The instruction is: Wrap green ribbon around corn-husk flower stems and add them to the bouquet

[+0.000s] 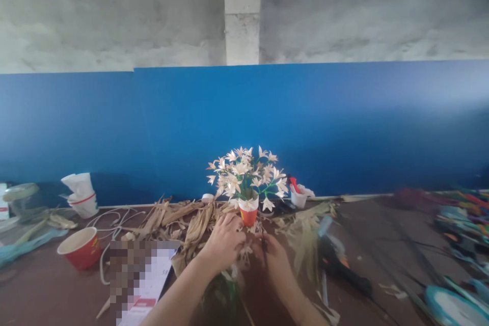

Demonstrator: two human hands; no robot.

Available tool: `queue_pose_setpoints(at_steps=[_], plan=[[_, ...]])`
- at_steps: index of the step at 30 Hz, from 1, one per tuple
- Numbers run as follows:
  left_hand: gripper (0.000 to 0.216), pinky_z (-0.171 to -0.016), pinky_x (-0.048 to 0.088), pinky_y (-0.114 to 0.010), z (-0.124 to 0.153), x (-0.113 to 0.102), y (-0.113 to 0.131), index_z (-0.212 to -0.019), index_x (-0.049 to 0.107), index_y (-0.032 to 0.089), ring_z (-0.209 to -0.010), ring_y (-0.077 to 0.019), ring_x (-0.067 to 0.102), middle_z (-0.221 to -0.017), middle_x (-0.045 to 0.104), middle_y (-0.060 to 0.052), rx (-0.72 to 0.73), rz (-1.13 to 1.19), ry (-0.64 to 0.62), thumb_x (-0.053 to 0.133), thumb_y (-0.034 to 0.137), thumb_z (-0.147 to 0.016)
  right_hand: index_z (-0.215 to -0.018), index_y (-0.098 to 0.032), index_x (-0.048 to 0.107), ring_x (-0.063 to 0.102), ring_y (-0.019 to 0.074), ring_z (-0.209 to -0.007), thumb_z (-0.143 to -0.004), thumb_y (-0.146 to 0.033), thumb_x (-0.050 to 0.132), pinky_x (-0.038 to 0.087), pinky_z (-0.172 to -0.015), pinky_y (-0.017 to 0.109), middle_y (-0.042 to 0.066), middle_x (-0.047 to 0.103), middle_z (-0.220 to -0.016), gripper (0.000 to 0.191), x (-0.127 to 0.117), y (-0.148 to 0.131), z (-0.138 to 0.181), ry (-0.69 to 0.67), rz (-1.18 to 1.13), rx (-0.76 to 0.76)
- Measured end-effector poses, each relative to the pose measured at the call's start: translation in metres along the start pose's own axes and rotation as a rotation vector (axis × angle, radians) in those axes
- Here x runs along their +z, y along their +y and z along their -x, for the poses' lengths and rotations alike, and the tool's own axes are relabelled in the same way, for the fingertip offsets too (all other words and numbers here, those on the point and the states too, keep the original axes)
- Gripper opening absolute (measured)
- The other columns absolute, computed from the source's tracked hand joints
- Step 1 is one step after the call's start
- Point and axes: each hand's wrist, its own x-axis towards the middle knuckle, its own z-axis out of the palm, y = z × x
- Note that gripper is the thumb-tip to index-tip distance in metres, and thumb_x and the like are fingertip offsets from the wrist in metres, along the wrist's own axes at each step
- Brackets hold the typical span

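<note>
A paper cup (249,216), white above and red-orange below, stands just beyond my hands and holds a bunch of cream-white flowers (241,169) on green stems. My left hand (226,243) is closed with bent fingers in front of the cup; what it grips, if anything, is hidden. In my right hand (273,256) is a thin dark tool (264,243), its kind too blurred to tell. Pale petal-like pieces (245,256) lie between and below the hands, partly smeared.
Dried husks (200,224) spread behind my left arm. A red paper bowl (81,249), white cable (102,260) and a partly blurred tablet-like screen (156,277) are left. Pale fibres (305,239), a black glue-gun-like tool (344,271) and a blue-rimmed spool (454,308) lie right. A blue panel (183,127) stands behind.
</note>
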Motion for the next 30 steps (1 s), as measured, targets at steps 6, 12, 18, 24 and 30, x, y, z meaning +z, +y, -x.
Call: queue_pose_setpoints(at_steps=[6, 12, 18, 24, 30], plan=[[0.016, -0.094, 0.033, -0.037, 0.019, 0.001, 0.009, -0.089, 0.063, 0.025, -0.108, -0.0219, 0.045, -0.105, 0.060, -0.006, 0.151, -0.169, 0.120, 0.050, 0.017, -0.083, -0.085, -0.017, 0.063, 0.055, 0.0148, -0.045, -0.063, -0.049, 0.064, 0.038, -0.038, 0.021, 0.001, 0.058, -0.053, 0.039, 0.003, 0.005, 0.005, -0.067, -0.167, 0.167], [0.016, -0.094, 0.032, -0.037, 0.035, 0.014, 0.015, -0.092, 0.063, 0.027, -0.107, -0.0221, 0.049, -0.105, 0.064, -0.004, 0.065, -0.117, 0.281, 0.050, 0.024, -0.084, -0.077, -0.017, 0.064, 0.055, 0.0163, -0.045, -0.052, -0.047, 0.070, 0.043, -0.042, 0.026, 0.001, 0.060, -0.055, 0.039, 0.004, -0.002, 0.006, -0.069, -0.105, 0.132], [0.019, -0.071, 0.041, -0.036, 0.050, 0.011, 0.040, -0.072, 0.064, 0.023, -0.077, -0.0226, 0.057, -0.075, 0.065, -0.007, -0.207, 0.095, 0.343, 0.046, 0.022, -0.079, -0.075, -0.016, 0.062, 0.056, 0.0180, -0.054, -0.064, -0.059, 0.058, 0.045, -0.050, 0.027, 0.005, 0.063, -0.060, 0.044, 0.004, -0.020, 0.012, 0.032, 0.024, 0.006], [0.022, -0.053, 0.043, -0.026, 0.032, 0.038, 0.041, -0.075, 0.065, 0.017, -0.057, -0.0170, 0.059, -0.061, 0.064, -0.003, -0.736, 0.914, 0.115, 0.058, 0.038, -0.071, -0.072, -0.015, 0.064, 0.058, 0.0201, -0.059, -0.065, -0.065, 0.052, 0.047, -0.056, 0.028, 0.008, 0.065, -0.065, 0.052, 0.005, -0.035, 0.019, 0.033, 0.129, -0.057], [0.044, -0.036, 0.031, -0.019, 0.032, 0.051, 0.031, -0.065, 0.065, 0.014, -0.035, -0.0076, 0.041, -0.039, 0.048, 0.005, -0.986, 1.371, 0.343, 0.070, 0.055, -0.050, -0.069, -0.016, 0.062, 0.051, 0.0146, -0.048, -0.067, -0.064, 0.053, 0.042, -0.047, 0.023, 0.002, 0.059, -0.054, 0.049, 0.010, -0.035, 0.025, -0.047, 0.088, -0.019]])
